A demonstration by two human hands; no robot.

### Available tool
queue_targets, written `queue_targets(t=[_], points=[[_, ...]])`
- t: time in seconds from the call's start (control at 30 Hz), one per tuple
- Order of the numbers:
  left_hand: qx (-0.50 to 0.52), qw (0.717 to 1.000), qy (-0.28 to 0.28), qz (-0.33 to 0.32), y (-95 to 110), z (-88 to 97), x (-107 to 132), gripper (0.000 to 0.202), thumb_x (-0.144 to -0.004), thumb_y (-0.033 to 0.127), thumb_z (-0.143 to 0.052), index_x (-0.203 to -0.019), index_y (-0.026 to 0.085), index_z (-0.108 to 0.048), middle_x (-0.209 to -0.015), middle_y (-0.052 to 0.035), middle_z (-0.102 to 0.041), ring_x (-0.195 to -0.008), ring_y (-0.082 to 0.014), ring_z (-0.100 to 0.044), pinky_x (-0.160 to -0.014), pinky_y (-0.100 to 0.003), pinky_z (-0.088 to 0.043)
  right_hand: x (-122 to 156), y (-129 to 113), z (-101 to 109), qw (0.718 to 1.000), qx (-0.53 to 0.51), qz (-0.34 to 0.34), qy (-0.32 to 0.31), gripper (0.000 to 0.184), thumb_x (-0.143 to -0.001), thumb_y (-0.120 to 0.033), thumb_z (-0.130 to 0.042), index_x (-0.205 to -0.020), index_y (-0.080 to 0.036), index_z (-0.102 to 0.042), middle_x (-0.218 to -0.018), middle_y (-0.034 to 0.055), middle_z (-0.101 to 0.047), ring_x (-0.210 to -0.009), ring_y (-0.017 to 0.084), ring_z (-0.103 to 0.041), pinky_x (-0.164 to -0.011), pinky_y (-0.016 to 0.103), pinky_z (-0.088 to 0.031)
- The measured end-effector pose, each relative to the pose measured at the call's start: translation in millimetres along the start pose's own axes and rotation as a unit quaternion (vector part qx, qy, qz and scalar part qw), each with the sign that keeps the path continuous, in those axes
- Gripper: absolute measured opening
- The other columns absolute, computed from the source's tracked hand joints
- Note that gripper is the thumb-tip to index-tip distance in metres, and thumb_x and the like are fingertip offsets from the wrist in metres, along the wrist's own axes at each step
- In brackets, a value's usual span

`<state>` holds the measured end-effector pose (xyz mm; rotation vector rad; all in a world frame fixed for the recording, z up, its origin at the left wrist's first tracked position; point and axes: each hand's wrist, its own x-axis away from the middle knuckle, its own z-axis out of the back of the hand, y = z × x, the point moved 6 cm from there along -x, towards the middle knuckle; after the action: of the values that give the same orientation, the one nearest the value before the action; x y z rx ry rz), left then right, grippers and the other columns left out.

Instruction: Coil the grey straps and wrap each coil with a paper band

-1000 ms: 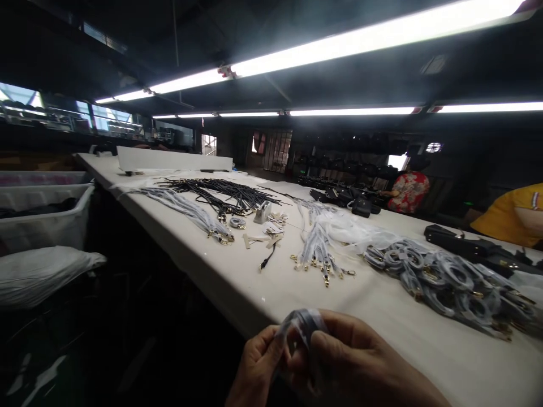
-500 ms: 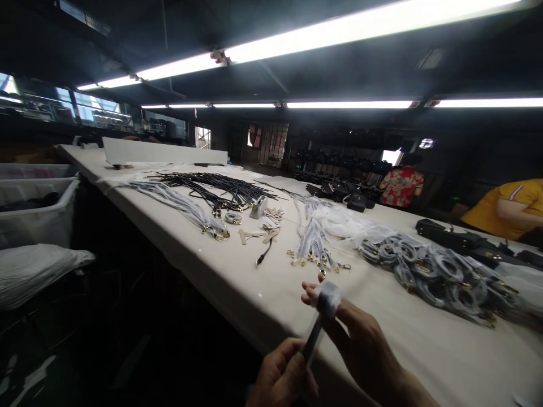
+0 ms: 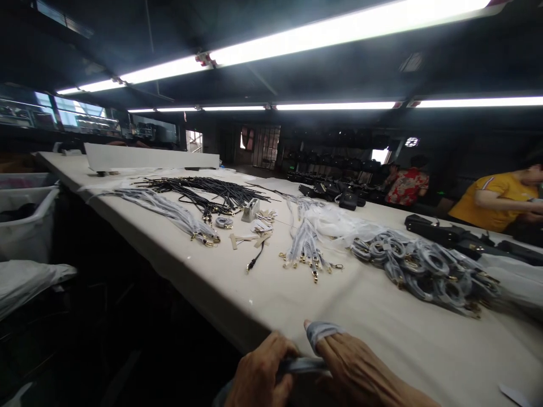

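Note:
At the table's near edge, my left hand (image 3: 263, 370) is closed on a plastic-wrapped strap (image 3: 303, 366). The strap runs across to my right hand (image 3: 358, 364), where it is wound around the fingers. That hand is seen from its back, so most of its fingers are hidden. Just beyond my hands lies a fan of wrapped straps (image 3: 306, 244) with gold clasps. Coiled wrapped straps (image 3: 424, 265) are heaped to the right.
A long covered table (image 3: 220, 277) carries loose black straps (image 3: 212, 191), more wrapped straps (image 3: 165, 209), a tape dispenser (image 3: 250, 210) and paper tags (image 3: 261, 226). Black bags (image 3: 449, 234) lie on the far right side. Two people stand across the table. White bins (image 3: 29, 215) are at left.
Both hands have moved lower. My right hand has turned from palm-inward to back-up, and the strap between the hands has swung from slanting to nearly level. The view has shifted slightly right.

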<state>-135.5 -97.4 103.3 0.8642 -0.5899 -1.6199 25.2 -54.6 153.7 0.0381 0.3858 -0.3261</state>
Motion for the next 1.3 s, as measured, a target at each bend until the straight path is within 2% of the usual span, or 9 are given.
queue_targets(t=[0.1,0.23,0.33,0.5,0.63,0.87,1.0,1.17,1.3], points=[[-0.020,0.999,0.003,-0.044,1,-1.1,-7,0.032,-0.069,0.001,-0.052,-0.091,0.023,-0.063,-0.095,-0.0007,-0.062,-0.083,-0.0144,-0.062,-0.074,-0.019,-0.044,7,4,-22,0.999,-0.036,0.013,-0.011,0.058,-0.077,-0.015,-0.062,-0.134,-0.019,-0.054,-0.124,0.0158,-0.069,-0.106,0.031,-0.069,-0.093,0.037,-0.056],[-0.045,0.993,-0.022,-0.104,-11,-21.1,-16,0.017,-0.076,0.011,-0.062,-0.086,0.024,-0.067,-0.090,0.0007,-0.060,-0.074,-0.0120,-0.061,-0.067,-0.017,-0.043,12,14,-56,0.996,-0.093,0.011,0.002,0.026,-0.087,-0.017,-0.052,-0.107,-0.025,-0.067,-0.098,0.0058,-0.077,-0.094,0.024,-0.071,-0.091,0.032,-0.055],[-0.069,0.987,-0.035,-0.138,-17,-37.1,-21,0.006,-0.086,0.028,-0.064,-0.084,0.025,-0.070,-0.084,0.0004,-0.059,-0.071,-0.0121,-0.059,-0.062,-0.019,-0.041,14,17,-66,0.995,-0.098,-0.008,0.005,0.022,-0.092,-0.017,-0.046,-0.095,-0.026,-0.067,-0.087,0.0027,-0.075,-0.084,0.020,-0.070,-0.083,0.028,-0.055],[-0.094,0.979,-0.073,-0.164,18,-27.4,-24,0.010,-0.086,0.025,-0.065,-0.078,0.024,-0.072,-0.079,-0.0016,-0.063,-0.077,-0.0166,-0.057,-0.071,-0.024,-0.041,36,15,-41,0.987,-0.123,-0.091,-0.047,0.014,-0.091,-0.025,-0.053,-0.094,-0.023,-0.067,-0.087,0.0042,-0.074,-0.078,0.021,-0.066,-0.081,0.030,-0.054],[-0.037,0.983,-0.148,-0.105,42,-4.8,-33,0.018,-0.091,0.020,-0.058,-0.087,0.025,-0.075,-0.083,0.0001,-0.064,-0.086,-0.0161,-0.058,-0.078,-0.023,-0.040,63,17,-14,0.965,-0.161,-0.188,-0.090,0.034,-0.094,-0.039,-0.054,-0.122,-0.023,-0.063,-0.122,0.0117,-0.069,-0.101,0.027,-0.066,-0.092,0.035,-0.050],[0.206,0.936,-0.285,0.001,20,-24.7,-62,0.018,-0.082,0.028,-0.068,-0.094,0.017,-0.075,-0.079,0.0022,-0.066,-0.077,-0.0149,-0.059,-0.070,-0.021,-0.043,51,2,-11,0.808,-0.471,-0.321,-0.151,0.053,-0.100,-0.057,-0.031,-0.078,-0.020,-0.060,-0.068,-0.0004,-0.058,-0.063,0.014,-0.048,-0.059,0.025,-0.038],[0.288,0.921,-0.262,0.009,13,-48.8,-72,0.018,-0.078,0.033,-0.072,-0.083,0.015,-0.072,-0.087,-0.0004,-0.065,-0.079,-0.0141,-0.057,-0.073,-0.022,-0.043,50,-2,-22,0.713,-0.592,-0.365,-0.092,0.059,-0.096,-0.065,-0.035,-0.090,-0.015,-0.065,-0.055,-0.0032,-0.050,-0.051,0.010,-0.036,-0.051,0.024,-0.028],[0.386,0.909,-0.139,0.081,3,-82.7,-62,0.037,-0.094,0.047,-0.050,-0.096,0.013,-0.064,-0.071,0.0015,-0.055,-0.063,-0.0114,-0.050,-0.062,-0.022,-0.041,46,0,-14,0.597,-0.699,-0.391,0.047,0.045,-0.095,-0.053,-0.052,-0.102,-0.014,-0.072,-0.086,0.0088,-0.071,-0.080,0.019,-0.063,-0.079,0.031,-0.048],[0.291,0.952,0.085,-0.040,9,-81.8,-48,0.031,-0.097,0.041,-0.047,-0.113,0.018,-0.058,-0.097,-0.0065,-0.062,-0.087,-0.0193,-0.059,-0.081,-0.031,-0.047,27,6,13,0.540,-0.751,-0.362,0.112,0.039,-0.089,-0.048,-0.062,-0.113,-0.019,-0.073,-0.114,0.0129,-0.073,-0.107,0.028,-0.066,-0.099,0.045,-0.047]])
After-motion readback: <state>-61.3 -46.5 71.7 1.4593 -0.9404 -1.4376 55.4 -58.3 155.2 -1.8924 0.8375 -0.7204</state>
